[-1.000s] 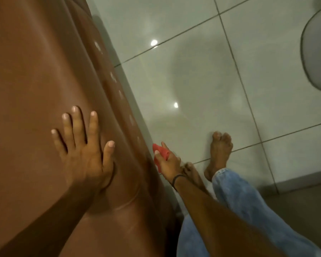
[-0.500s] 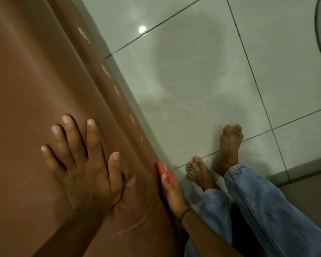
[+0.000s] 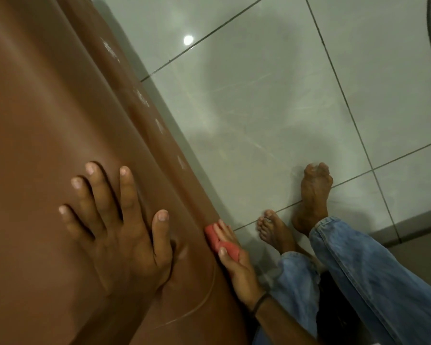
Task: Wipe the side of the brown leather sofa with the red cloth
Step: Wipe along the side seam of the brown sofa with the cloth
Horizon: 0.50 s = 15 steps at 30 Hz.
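Pressing a bunched red cloth (image 3: 222, 242) against the sofa's side, the right hand (image 3: 237, 262) has its thumb and fingers wrapped round the wad; red fabric bulges out between the thumb and the fingers. Cloth touches the leather low on the outer flank, close to the floor edge. A thin dark band (image 3: 259, 303) circles the right wrist.

Left hand (image 3: 117, 225) lies flat and open on the smooth brown leather sofa (image 3: 47, 120), palm down, all five fingers spread, holding nothing. It sits on the broad upper surface, just inboard of the rounded edge that rolls over to the wiped side. Leather dimples slightly under the heel of this hand.

Pale scuffed patches (image 3: 142, 98) run in a line down the sofa's side panel, above the cloth.

Glossy grey floor tiles (image 3: 259, 108) with dark grout lines fill the right half; a bright light reflection (image 3: 188, 40) shows on one tile. Two bare feet (image 3: 314, 195) stand on the tiles just beside the sofa, legs in blue denim jeans (image 3: 358, 270) with cuffs at the ankles. A dark curved object, cropped by the upper right corner, cannot be identified.
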{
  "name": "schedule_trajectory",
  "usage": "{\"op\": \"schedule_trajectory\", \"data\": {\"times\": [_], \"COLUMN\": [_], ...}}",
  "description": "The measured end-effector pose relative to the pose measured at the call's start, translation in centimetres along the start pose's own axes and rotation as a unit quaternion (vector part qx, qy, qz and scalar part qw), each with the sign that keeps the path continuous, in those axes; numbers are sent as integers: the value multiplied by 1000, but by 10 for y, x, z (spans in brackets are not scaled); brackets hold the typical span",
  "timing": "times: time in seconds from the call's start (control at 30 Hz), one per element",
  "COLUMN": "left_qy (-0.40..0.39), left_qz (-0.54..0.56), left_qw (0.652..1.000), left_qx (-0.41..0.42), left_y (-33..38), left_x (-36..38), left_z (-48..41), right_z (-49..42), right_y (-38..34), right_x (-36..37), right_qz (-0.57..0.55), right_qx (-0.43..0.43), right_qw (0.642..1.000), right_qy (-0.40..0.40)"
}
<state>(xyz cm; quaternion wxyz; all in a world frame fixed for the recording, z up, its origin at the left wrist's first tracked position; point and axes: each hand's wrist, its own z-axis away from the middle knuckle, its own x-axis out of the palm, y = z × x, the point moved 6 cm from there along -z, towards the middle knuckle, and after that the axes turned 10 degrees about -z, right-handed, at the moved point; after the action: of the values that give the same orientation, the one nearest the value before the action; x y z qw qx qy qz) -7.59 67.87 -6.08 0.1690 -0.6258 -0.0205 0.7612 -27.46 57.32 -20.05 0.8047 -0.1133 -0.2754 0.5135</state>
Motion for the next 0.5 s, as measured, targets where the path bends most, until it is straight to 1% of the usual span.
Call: {"op": "schedule_trajectory", "data": {"times": [0.07,0.2,0.27,0.33,0.37,0.43,0.5], "left_qy": [-9,-20,-31,-39,-46,-50,-43], "left_qz": [-1,-1,-7,-21,-25,-5,51], "left_qw": [1000,1000,999,999,998,998,997], "left_qx": [-1,-1,-4,10,19,31,29], "left_y": [0,0,-1,0,-1,-1,-6], "left_x": [0,-1,-5,-11,-13,-20,-29], "left_z": [0,-1,-3,-4,-5,-6,-15], "right_z": [-35,-123,-131,-108,-90,-50,-21], "right_y": [-33,-127,-141,-118,-96,-48,-18], "right_x": [10,71,81,68,54,26,13], "right_qz": [-7,2,-11,-3,2,19,29], "right_qx": [-16,-124,-147,-154,-141,-97,-44], "right_qw": [1000,992,988,987,988,994,998], "right_qy": [8,-31,-38,-54,-56,-44,-31]}}
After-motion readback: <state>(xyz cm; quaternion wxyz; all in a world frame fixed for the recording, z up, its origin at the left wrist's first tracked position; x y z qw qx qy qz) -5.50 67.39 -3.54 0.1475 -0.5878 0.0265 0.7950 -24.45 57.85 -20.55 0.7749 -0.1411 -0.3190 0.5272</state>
